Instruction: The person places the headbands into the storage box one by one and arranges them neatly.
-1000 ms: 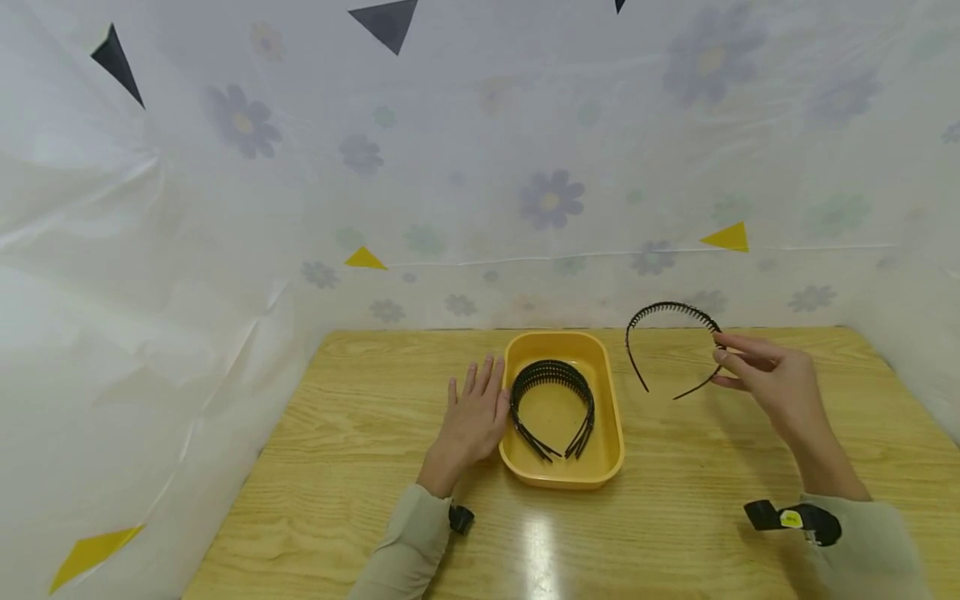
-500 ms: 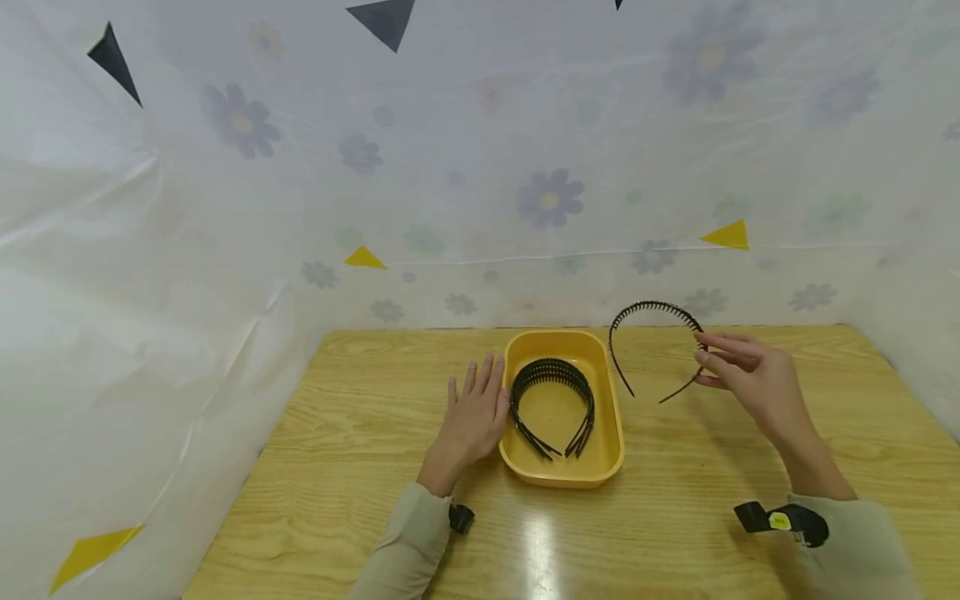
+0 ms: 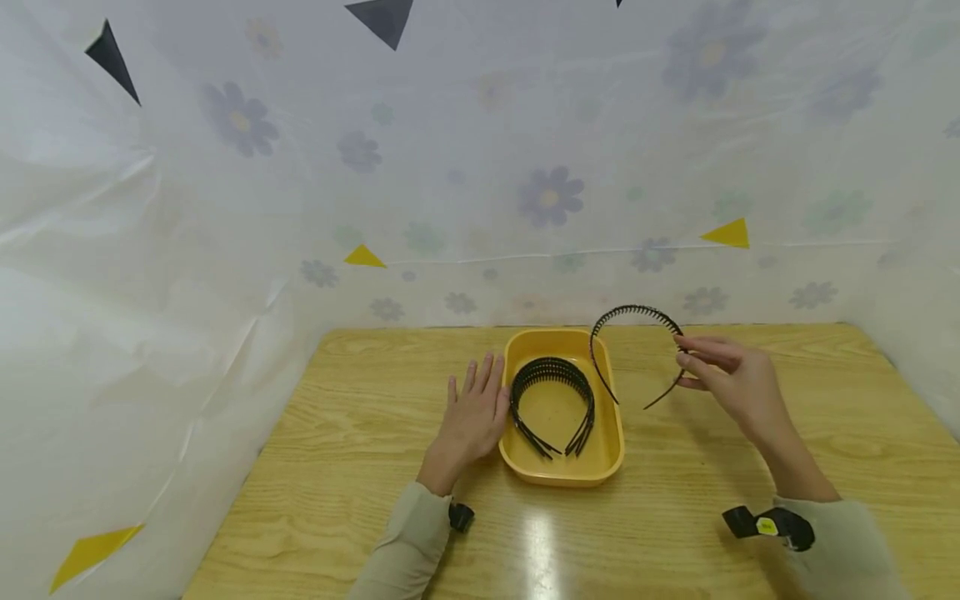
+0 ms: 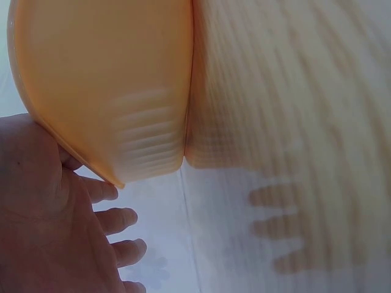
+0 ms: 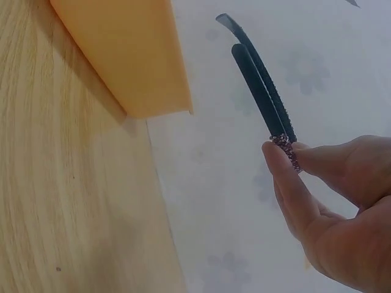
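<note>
My right hand point(image 3: 731, 379) pinches one side of a black toothed headband point(image 3: 633, 308), held up above the table with its open ends pointing down. In the right wrist view the headband point(image 5: 259, 91) shows edge-on, with small glittery beads at the fingertips. The headband's left side overlaps the right rim of a yellow tray point(image 3: 617, 450) in the head view. Several black headbands point(image 3: 551, 371) lie nested together inside the tray. My left hand point(image 3: 472, 421) rests against the tray's left side with fingers extended; in the left wrist view the hand point(image 4: 67, 220) touches the rim.
A wood-grain table point(image 3: 360, 400) carries the tray. Behind it and to the left hang white flower-printed sheets point(image 3: 450, 192) with black and yellow triangles. Black straps point(image 3: 776, 527) sit at both wrists.
My right hand has carried the headband leftward, from right of the tray to over its right rim. The left hand and the tray have stayed in place.
</note>
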`<state>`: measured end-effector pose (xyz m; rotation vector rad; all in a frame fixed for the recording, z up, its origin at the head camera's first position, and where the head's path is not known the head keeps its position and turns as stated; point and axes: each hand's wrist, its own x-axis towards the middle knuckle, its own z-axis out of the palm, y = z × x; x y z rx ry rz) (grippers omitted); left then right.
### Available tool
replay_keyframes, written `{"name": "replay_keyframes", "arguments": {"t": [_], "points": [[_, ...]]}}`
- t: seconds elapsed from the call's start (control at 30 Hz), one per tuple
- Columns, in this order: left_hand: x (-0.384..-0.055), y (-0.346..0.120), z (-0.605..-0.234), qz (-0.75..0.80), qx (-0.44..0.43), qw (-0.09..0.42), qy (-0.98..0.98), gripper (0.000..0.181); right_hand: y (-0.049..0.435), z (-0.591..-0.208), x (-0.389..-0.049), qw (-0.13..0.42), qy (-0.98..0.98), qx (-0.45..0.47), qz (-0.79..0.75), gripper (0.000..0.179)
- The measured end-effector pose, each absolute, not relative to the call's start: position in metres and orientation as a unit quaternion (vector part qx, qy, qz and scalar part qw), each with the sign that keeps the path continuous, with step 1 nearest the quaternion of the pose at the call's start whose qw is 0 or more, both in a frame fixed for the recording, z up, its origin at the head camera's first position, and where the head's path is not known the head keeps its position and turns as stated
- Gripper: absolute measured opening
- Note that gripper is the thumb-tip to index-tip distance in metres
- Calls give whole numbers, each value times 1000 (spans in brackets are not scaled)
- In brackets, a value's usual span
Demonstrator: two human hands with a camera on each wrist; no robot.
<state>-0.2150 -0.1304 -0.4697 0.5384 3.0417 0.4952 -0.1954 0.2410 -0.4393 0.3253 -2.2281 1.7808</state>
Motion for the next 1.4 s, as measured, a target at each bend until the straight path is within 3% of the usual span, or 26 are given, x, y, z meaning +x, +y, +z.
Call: {"name": "replay_keyframes", "arguments": {"t": [0.47, 0.83, 1.4], "points": [[-215, -131, -471, 155, 173, 10, 973, 59, 215, -442, -194, 131, -803, 125, 568, 33], [-215, -131, -472, 145, 177, -19, 973, 58, 196, -449, -197, 178, -845, 148, 482, 26], [-213, -130, -467, 150, 175, -19, 973, 58, 170, -458, -197, 157, -847, 158, 482, 23]]}}
